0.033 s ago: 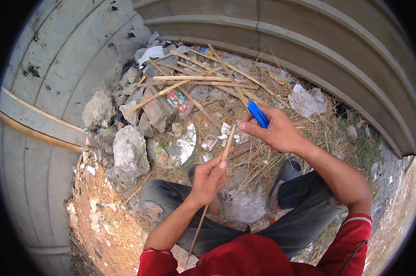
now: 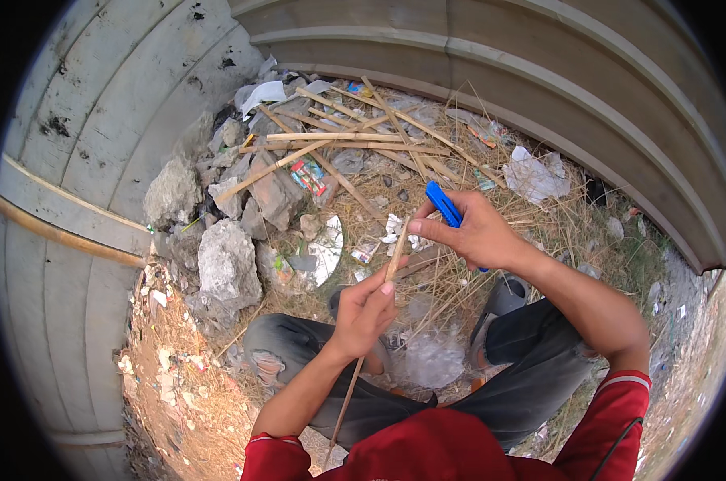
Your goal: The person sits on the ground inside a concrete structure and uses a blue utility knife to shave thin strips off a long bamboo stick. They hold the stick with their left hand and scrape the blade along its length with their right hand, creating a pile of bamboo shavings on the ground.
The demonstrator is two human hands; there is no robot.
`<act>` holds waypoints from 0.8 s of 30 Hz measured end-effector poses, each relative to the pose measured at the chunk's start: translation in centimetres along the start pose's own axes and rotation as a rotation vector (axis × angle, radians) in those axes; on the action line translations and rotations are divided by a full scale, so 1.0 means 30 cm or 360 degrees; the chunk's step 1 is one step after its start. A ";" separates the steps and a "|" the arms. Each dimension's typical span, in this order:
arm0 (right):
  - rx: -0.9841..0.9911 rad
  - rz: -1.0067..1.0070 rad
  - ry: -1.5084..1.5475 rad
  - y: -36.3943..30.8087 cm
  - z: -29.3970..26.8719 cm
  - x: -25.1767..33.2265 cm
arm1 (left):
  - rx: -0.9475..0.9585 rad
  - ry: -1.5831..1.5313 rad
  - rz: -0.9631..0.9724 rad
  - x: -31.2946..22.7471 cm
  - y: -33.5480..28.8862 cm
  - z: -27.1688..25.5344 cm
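We see the left grip (image 2: pixel 367 313) closed around a thin wooden stick (image 2: pixel 397 255), the thumb laid along it; one end rises above this grip, slanting up and to the right, and the longer remainder runs down below it toward the lap; the right grip (image 2: pixel 466 228) is above and to the right of the left one, its fingers wrapped around a blue tool (image 2: pixel 443 204) that juts out above the hand; the right thumb tip is at the stick's upper end, though we cannot tell whether it touches or is just beside; beyond both grips we have a loose heap of wooden strips (image 2: pixel 355 146); left of the left grip are grey rocks (image 2: pixel 228 260), with a white broken piece (image 2: pixel 327 252) nearer; below the right grip lies clear plastic (image 2: pixel 433 358), between the feet.
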State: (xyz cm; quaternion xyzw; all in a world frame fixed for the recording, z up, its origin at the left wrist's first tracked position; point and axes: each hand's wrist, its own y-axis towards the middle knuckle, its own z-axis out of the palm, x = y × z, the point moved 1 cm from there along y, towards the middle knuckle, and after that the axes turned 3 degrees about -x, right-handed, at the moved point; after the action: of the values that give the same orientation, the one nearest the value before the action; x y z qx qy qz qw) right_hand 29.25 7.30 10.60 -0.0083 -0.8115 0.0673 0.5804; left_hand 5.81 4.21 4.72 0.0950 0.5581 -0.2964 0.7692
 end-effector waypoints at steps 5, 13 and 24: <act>0.0075 0.0024 0.0211 0.005 0.062 -0.041 | 0.0042 -0.0049 -0.0026 -0.002 0.014 0.000; 0.0038 -0.0503 -0.0306 -0.002 -0.013 -0.051 | 0.0087 0.0104 -0.0064 -0.001 0.021 -0.006; 0.0475 -0.0509 -0.0643 -0.070 0.062 -0.014 | -0.0018 0.0123 -0.0080 0.014 0.019 -0.018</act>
State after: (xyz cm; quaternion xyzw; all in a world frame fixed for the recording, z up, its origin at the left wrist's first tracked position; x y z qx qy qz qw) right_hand 27.75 5.01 9.87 0.2187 -0.8827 0.0938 0.4051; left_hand 5.80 4.77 4.03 0.0880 0.5912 -0.3085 0.7400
